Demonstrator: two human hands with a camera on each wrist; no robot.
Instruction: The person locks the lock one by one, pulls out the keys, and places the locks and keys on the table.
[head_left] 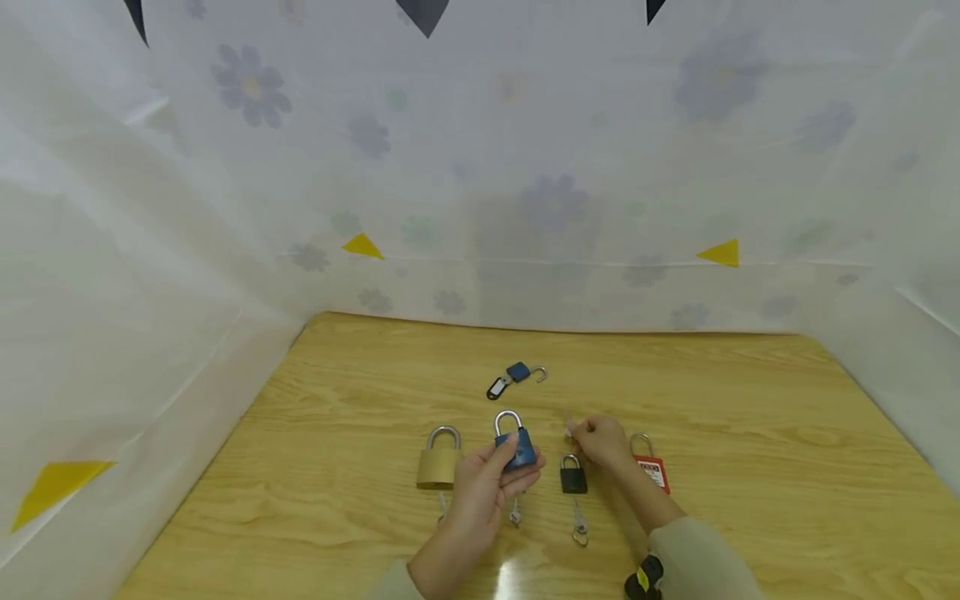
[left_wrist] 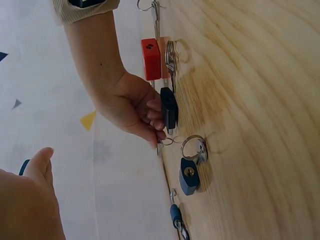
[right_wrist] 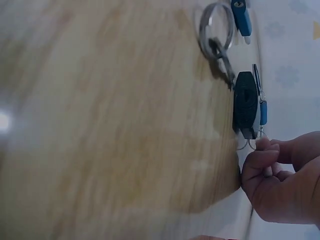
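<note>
My left hand (head_left: 483, 483) holds a blue padlock (head_left: 525, 450) with a closed silver shackle, thumb across its body. In the left wrist view only a sliver of that lock shows behind the hand. Just beyond a small black padlock (head_left: 573, 479), my right hand (head_left: 600, 442) pinches a small key; a thin ring (left_wrist: 167, 141) shows at the fingertips. Another blue padlock (left_wrist: 189, 175), its keyhole facing the camera, sits on the table beside a key ring (left_wrist: 192, 145); the left hand hides it in the head view.
To the left stands a large brass padlock (head_left: 435, 468); a red padlock (head_left: 651, 472) stands at right. Farther back lies an opened blue padlock (head_left: 518, 372) with a black key tag (head_left: 497, 387). Keys (head_left: 581, 527) lie in front of the locks. White sheeting (head_left: 525, 167) encloses the table (head_left: 337, 400).
</note>
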